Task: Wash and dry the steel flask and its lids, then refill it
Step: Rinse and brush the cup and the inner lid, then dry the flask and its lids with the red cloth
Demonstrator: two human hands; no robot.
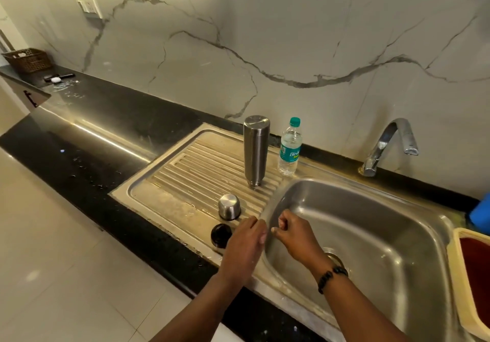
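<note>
Steel flask is left inverted to drain while left hand is held open, right hand curled empty; drying needs cloth.

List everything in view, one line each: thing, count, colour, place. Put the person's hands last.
steel flask: 1, silver, upside down on the ribbed drainboard
steel cap: 1, silver, upside down on the drainboard, nearer than the flask
black lid: 1, black, at the drainboard's near edge
water bottle: 1, clear with green cap, right of the flask by the wall
sink: 1, steel, right of the drainboard
tap: 1, chrome, behind the sink
basket: 1, brown, far left on the counter
tub: 1, cream, right edge
left hand: 1, fingers straight, at the sink's left rim
right hand: 1, fingers curled, over the sink, empty
</note>
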